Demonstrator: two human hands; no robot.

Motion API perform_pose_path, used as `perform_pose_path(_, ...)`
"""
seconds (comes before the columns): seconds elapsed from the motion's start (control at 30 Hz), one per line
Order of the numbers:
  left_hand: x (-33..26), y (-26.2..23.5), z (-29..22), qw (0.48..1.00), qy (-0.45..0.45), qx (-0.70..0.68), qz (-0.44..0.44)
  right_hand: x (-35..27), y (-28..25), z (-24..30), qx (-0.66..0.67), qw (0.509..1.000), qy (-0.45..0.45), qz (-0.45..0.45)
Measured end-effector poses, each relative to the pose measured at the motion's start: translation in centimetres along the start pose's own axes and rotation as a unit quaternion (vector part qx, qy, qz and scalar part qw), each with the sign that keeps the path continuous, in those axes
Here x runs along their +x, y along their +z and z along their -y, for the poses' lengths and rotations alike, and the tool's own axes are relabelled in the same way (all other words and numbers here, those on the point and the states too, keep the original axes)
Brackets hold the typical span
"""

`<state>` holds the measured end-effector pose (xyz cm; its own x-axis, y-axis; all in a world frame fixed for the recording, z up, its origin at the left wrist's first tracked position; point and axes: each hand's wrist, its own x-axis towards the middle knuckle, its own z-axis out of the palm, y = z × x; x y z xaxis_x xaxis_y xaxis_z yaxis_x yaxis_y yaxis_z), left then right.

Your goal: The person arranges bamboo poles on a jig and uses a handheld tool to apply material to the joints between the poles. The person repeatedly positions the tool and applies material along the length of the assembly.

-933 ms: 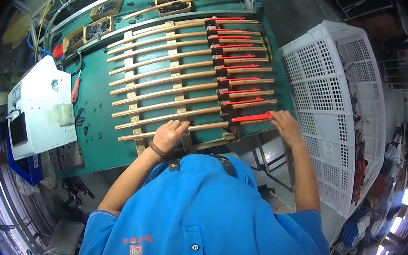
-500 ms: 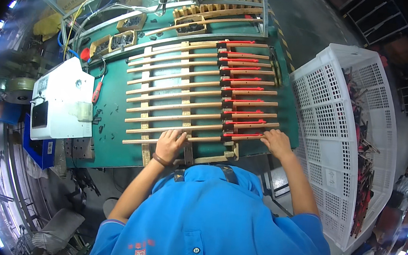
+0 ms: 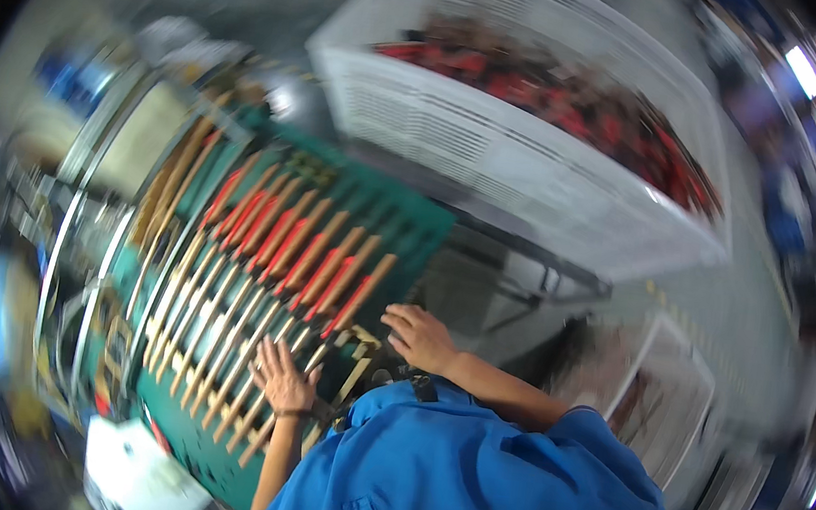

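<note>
A row of several wooden rods (image 3: pixel 235 361) lies side by side on the green table (image 3: pixel 419 218). Each rod has a red strip (image 3: pixel 310 262) along one part, with a dark piece beside it. My left hand (image 3: pixel 283 379) is over the near rods with fingers spread, holding nothing; whether it touches them I cannot tell. My right hand (image 3: pixel 422 339) is off the table's near right side, beyond the rod ends. Its fingers are stretched out and nothing is in them. Motion blurs the picture.
Past the table stands a large white perforated crate (image 3: pixel 499 165) holding many red and dark sticks. A white machine (image 3: pixel 144 475) sits at the lower left. A metal frame (image 3: pixel 92 290) rises along the table's left side. Another pale bin (image 3: pixel 650 424) is at the right.
The view has swung to the right, so table and crate appear turned. My right hand has come off the nearest rod's end, and my left hand has spread its fingers.
</note>
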<state>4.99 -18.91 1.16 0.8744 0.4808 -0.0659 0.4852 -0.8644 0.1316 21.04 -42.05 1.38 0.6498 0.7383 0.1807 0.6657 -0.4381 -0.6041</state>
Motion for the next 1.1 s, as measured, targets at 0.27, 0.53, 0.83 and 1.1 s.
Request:
perform_pose_path(0.27,-1.2,4.6,1.3,0.986,0.054,0.125,-0.098,-27.0,2.1,-1.6,-0.001,0.838,0.515,-0.179)
perform_pose_path(0.53,-0.5,7.6,4.4,0.957,0.045,0.247,-0.146,-52.7,6.1,5.4,-0.067,0.545,0.767,-0.33)
perform_pose_path(0.83,2.7,5.8,4.6,0.952,0.036,0.303,-0.037,-71.6,-5.8,-8.5,-0.133,0.48,0.744,-0.446)
perform_pose_path(1.1,-16.4,6.1,-9.7,0.936,0.258,0.237,0.025,-85.2,-14.3,-31.7,-0.037,0.414,0.804,-0.426)
